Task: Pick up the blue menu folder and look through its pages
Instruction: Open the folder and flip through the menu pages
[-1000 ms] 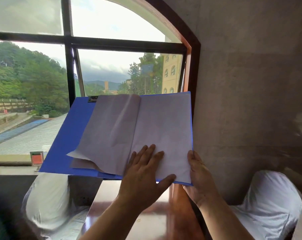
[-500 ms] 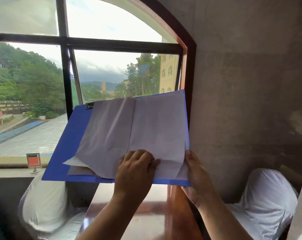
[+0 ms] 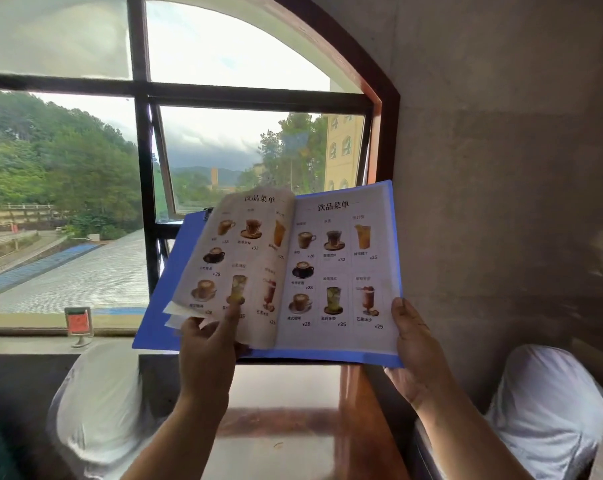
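I have the blue menu folder (image 3: pixel 161 306) raised open, window at twelve o'clock. My right hand (image 3: pixel 411 344) clamps its corner; my left hand (image 3: pixel 206 351) pinches a drinks page (image 3: pixel 237 258) (probably several). I'd separate one sheet.

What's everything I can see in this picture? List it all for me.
Menu folder: one, blue, held open in the air before the window.
Menu pages: two showing, pale with drink pictures, inside the folder.
Window: one, dark frame with arched brown surround, trees and buildings outside.
Sign holder: one, red card, on the sill.
Chair covers: two, white, lower left and lower right.
Table: one, glossy brown, below the folder.
Left hand: lifting the left page's lower edge.
Right hand: its grip on the folder's lower right corner.
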Demonstrator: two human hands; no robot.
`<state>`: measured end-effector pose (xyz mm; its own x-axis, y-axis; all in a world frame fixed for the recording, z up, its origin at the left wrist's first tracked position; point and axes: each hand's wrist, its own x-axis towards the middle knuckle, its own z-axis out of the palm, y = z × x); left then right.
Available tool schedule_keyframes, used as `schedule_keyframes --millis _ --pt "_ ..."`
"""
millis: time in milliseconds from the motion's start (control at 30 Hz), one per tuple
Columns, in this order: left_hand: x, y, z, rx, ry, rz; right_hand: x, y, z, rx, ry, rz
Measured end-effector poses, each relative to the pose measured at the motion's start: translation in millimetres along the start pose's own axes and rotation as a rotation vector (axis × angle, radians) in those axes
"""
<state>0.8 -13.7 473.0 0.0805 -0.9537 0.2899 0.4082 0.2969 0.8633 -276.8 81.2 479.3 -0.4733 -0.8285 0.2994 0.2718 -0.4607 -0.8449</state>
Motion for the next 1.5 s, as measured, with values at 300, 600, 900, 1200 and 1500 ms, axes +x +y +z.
schedule_keyframes --millis 300,600,900,1200,1500 --pt "10.2 -20.8 -24.6 0.164 0.161 -0.053 -3.1 -10.4 -5.7 -0.002 0.006 -0.03" --pt "12.7 -28.2 -30.3 0.248 0.153 -0.112 -4.3 -12.1 -5.9 -0.01 -0.002 -0.017" --pt "5.3 -28.5 -30.5 0.146 0.075 -0.288 -8.3 -16.6 -8.3 0.004 0.01 -0.035" --pt "2.9 -26.8 -36.2 0.091 0.11 -0.224 -8.1 -7.9 -12.0 0.054 -0.036 -0.022" --pt "-2.0 -26.8 -41.5 0.089 0.112 -0.212 -10.7 -6.4 -10.6 0.05 -0.018 0.001"
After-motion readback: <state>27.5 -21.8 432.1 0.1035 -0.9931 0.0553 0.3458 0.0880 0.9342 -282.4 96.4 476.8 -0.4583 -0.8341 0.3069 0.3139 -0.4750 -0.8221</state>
